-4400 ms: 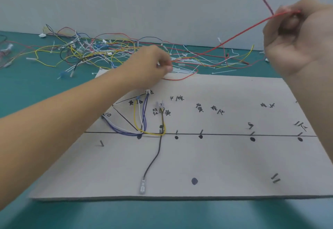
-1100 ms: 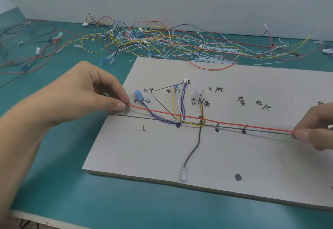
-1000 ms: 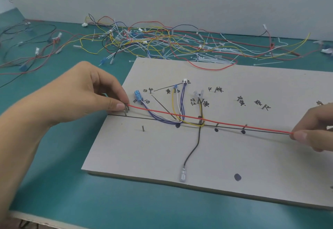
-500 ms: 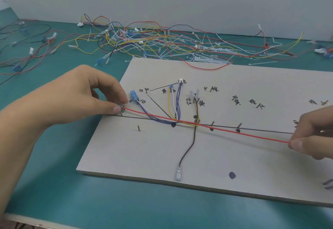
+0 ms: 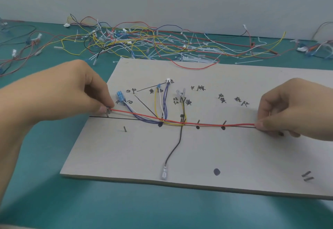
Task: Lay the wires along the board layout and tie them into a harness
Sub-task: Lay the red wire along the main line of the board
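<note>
- Red wire [image 5: 210, 125]: stretched almost straight across the board [image 5: 234, 156] from its left edge toward its right edge. It sits slightly above the drawn black line [image 5: 122, 118] at the left and sags onto that line further right
- Left hand [image 5: 72, 91]: thumb and forefinger pinch the red wire's left end beside a pin [image 5: 107, 115] at the start of the black line, close to the board's left edge
- Right hand [image 5: 292, 109]: thumb and forefinger pinch the wire's other end on the line near the board's right edge, with the remaining fingers curled under
- Purple wires [image 5: 164, 100], yellow wire [image 5: 156, 109]: already laid, dropping from the far half of the board to the line, where the red wire passes over them
- Blue connector [image 5: 120, 96]: lies near the left edge, just beyond the left fingertips
- Black wire [image 5: 173, 151]: runs from the line's middle toward the board's near edge and ends in a clear terminal [image 5: 164, 173]
- Black dot [image 5: 216, 172], two flat pins [image 5: 307, 176]: toward the near right corner of the board
- Handwritten labels [image 5: 222, 98]: along the far side of the line
- Loose wires [image 5: 144, 43] and white cable ties [image 5: 194, 55]: heaped on the green table [image 5: 54, 201], beyond the board's far edge
</note>
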A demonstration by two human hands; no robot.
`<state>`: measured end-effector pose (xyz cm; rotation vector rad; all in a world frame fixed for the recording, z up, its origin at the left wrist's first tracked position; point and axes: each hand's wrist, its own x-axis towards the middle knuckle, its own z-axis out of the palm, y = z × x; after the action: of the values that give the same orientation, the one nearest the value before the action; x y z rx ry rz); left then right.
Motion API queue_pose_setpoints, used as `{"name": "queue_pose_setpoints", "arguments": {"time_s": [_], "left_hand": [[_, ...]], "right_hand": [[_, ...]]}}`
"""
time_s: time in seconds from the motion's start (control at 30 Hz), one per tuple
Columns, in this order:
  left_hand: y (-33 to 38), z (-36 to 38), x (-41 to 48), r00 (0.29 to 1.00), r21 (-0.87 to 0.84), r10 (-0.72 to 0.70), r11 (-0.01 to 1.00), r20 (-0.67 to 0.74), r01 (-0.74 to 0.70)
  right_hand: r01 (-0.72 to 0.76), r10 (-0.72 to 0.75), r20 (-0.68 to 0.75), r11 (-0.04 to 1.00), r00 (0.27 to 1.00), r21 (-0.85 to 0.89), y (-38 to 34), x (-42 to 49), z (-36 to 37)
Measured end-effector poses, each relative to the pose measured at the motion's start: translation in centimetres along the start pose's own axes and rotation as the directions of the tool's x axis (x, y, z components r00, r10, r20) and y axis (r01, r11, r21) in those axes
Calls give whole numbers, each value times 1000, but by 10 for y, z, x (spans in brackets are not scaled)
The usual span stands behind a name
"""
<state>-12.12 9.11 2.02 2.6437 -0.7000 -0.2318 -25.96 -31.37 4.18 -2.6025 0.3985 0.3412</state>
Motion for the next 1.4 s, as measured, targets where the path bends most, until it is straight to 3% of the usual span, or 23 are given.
{"name": "queue_pose_setpoints", "arguments": {"time_s": [0.13,0.23,0.37,0.47,0.53,0.7,0.87,1.07,1.2,1.4], "left_hand": [[-14,-2,-1,992,-285,-24,957,120,57],[-28,-2,-1,987,-383,-10,921,162,72],[-18,-6,-2,984,-234,-9,971,177,51],[9,-8,1,999,18,-34,999,27,34],[39,-6,2,998,55,-33,998,-52,36],[122,18,17,971,-8,221,975,92,-221],[163,51,43,919,-68,353,936,174,-346],[156,69,46,909,-58,400,916,119,-396],[148,68,42,903,-116,408,912,135,-395],[144,69,42,908,-151,394,915,139,-374]], "right_hand": [[16,-16,-9,1000,1000,13,0,3,2],[35,-33,-33,997,999,65,3,4,4],[63,-58,-53,993,997,95,6,1,7],[87,-78,-93,991,993,104,13,-1,9],[96,-84,-82,984,993,147,18,0,10],[105,-105,-11,964,994,245,39,3,4],[155,-177,22,911,984,381,56,6,0],[204,-174,-107,870,979,449,63,8,0],[314,-221,-242,826,945,469,61,2,-10],[99,-128,28,873,991,478,63,0,-9]]}}
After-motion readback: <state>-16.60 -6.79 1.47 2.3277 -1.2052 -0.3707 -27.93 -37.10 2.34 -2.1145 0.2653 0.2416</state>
